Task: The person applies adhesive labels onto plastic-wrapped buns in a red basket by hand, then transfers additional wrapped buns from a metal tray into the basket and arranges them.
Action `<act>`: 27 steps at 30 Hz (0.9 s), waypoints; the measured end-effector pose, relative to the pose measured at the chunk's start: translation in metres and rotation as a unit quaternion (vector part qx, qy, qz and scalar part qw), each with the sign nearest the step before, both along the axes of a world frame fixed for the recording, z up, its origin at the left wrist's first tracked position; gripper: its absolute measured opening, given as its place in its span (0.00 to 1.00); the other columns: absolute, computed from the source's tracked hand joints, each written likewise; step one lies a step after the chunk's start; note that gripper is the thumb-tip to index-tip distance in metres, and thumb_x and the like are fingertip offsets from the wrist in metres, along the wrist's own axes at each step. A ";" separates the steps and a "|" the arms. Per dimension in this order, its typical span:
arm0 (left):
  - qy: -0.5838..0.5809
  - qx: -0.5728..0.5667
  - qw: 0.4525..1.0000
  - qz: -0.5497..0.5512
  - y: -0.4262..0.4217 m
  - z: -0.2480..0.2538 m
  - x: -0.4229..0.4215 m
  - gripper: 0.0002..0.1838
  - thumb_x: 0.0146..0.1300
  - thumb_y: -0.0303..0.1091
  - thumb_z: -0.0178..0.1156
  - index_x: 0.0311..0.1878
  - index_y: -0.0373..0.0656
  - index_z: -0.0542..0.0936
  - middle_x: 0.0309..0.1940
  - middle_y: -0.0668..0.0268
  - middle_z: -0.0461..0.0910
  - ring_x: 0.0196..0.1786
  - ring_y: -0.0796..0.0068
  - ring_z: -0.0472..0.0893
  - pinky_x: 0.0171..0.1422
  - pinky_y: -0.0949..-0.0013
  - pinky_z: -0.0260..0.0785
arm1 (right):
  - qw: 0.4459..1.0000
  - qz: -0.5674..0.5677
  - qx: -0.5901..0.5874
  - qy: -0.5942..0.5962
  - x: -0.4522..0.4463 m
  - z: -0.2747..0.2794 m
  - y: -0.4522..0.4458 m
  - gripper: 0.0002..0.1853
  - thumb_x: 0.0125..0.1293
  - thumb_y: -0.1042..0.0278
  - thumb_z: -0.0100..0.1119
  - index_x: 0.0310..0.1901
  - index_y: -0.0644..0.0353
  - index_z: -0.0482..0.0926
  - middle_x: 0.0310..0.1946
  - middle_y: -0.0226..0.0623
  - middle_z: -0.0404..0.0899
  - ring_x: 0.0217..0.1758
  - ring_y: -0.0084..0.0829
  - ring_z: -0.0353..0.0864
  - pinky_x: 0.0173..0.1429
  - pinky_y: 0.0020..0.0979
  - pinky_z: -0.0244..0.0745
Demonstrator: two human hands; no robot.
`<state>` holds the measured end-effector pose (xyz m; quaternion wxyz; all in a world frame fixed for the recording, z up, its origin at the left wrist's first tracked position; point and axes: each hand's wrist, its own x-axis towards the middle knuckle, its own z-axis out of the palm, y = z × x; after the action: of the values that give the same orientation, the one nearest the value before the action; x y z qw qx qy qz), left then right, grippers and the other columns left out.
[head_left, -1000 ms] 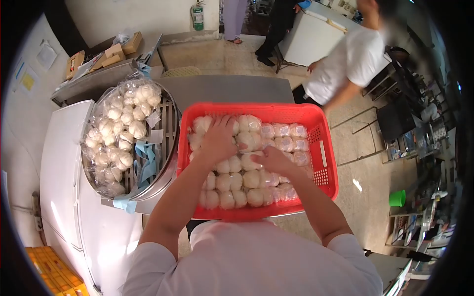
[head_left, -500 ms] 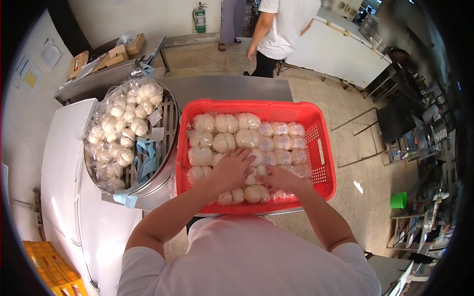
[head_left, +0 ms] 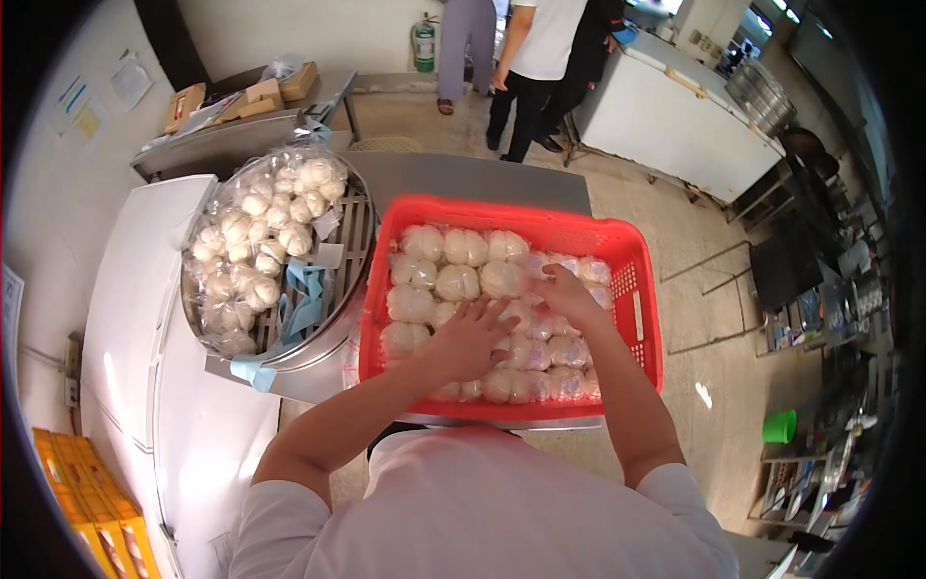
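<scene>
Clear plastic packs of round white buns point(head_left: 457, 283) fill the red plastic crate point(head_left: 521, 208) in rows, and some packs on the right bear printed labels. My left hand point(head_left: 473, 340) lies palm down over the middle packs, its fingers spread. Farther back and to the right, my right hand point(head_left: 571, 295) is over the labelled packs with its fingers apart and slightly bent. Nothing shows in either hand, though the surface under the palms is hidden. Left of the crate, a round metal steamer tray point(head_left: 359, 232) with slats holds more bagged buns point(head_left: 275, 217).
Blue cloth strips point(head_left: 307, 294) lie in the tray. The crate and tray stand on a metal table point(head_left: 463, 179). Boxes point(head_left: 265, 95) sit on a side table. Other people point(head_left: 542, 48) stand beyond, near a white chest freezer point(head_left: 666, 116). Orange crates point(head_left: 92, 502) are at the lower left.
My right hand has moved away from my left, toward the crate's far side. Packs now show at the crate's front right. A person in dark clothes has come into view behind.
</scene>
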<state>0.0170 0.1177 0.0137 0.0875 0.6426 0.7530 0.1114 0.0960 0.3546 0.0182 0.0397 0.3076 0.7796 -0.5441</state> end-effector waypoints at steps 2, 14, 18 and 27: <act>-0.003 -0.011 1.000 0.004 -0.001 0.002 0.000 0.37 0.75 0.54 0.57 0.81 0.48 0.64 0.83 0.50 0.54 0.82 0.41 0.59 0.85 0.40 0.51 | 0.998 -0.018 -0.053 0.042 -0.026 -0.016 -0.005 0.39 0.69 0.50 0.71 0.68 0.76 0.71 0.45 0.45 0.85 0.38 0.32 0.87 0.37 0.34 0.84; -0.043 0.005 0.999 -0.011 -0.017 0.012 -0.012 0.34 0.71 0.47 0.63 0.77 0.45 0.69 0.80 0.47 0.59 0.80 0.42 0.62 0.83 0.41 0.56 | 1.000 0.023 -0.002 -0.004 -0.024 -0.002 -0.041 0.50 0.66 0.43 0.71 0.77 0.72 0.61 0.52 0.47 0.83 0.45 0.33 0.84 0.37 0.35 0.80; -0.138 0.092 0.986 -0.026 -0.061 0.020 -0.023 0.30 0.69 0.40 0.66 0.72 0.40 0.73 0.76 0.46 0.67 0.78 0.45 0.66 0.82 0.46 0.60 | 0.995 -0.054 0.072 -0.048 0.002 0.002 -0.057 0.53 0.65 0.43 0.72 0.77 0.76 0.59 0.57 0.53 0.82 0.57 0.39 0.82 0.53 0.38 0.80; -0.264 0.324 0.898 0.141 -0.236 0.045 -0.115 0.07 0.62 0.30 0.72 0.41 0.40 0.88 0.56 0.54 0.85 0.61 0.49 0.82 0.67 0.53 0.75 | 0.931 -0.086 0.336 0.115 -0.027 0.023 -0.210 0.30 0.67 0.64 0.71 0.65 0.74 0.75 0.61 0.62 0.80 0.67 0.56 0.78 0.72 0.46 0.72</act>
<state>-0.0985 -0.1187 0.0584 0.0538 0.4696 0.7073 0.5257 0.0693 0.1442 0.0416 -0.2027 0.3038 0.8866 -0.2838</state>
